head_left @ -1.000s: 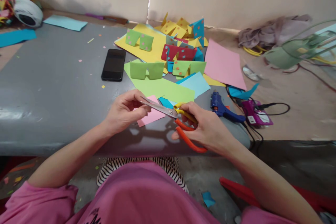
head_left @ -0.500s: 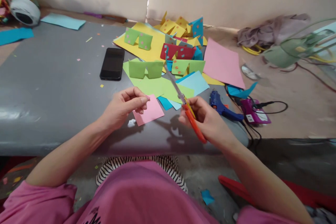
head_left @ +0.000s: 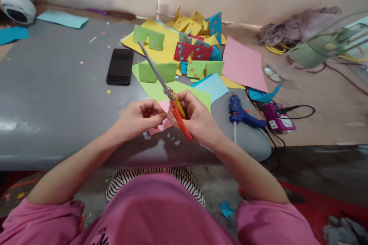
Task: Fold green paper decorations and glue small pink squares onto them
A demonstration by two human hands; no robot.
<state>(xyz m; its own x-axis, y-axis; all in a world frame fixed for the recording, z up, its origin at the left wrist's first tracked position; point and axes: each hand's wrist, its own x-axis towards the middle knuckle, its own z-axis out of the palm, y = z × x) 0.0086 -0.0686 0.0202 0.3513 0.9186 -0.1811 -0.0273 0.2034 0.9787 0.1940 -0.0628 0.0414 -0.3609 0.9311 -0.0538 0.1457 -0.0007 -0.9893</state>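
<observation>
My right hand (head_left: 194, 116) holds scissors (head_left: 165, 88) with orange and yellow handles, the blades together and pointing up and to the left. My left hand (head_left: 143, 118) is closed in a pinch, its fingertips meeting those of my right hand; whatever lies between them is too small to make out. Below both hands a pink paper square (head_left: 156, 128) lies on the grey table, partly covered by them. Just beyond, a green folded paper piece (head_left: 158, 72) with a notch stands on a green sheet (head_left: 198, 93), and a spotted green one (head_left: 205, 69) stands to its right.
A black phone (head_left: 120, 67) lies left of the papers. Yellow, red and blue spotted folded pieces (head_left: 192, 25) are heaped at the back. On the right are a pink sheet (head_left: 244, 65), a blue glue gun (head_left: 244, 113), a purple power socket (head_left: 278, 116) with cables and a green fan (head_left: 316, 51).
My right hand has moved left with the scissors and now meets my left hand. The scissors' tips have swung left, in front of the green folded pieces.
</observation>
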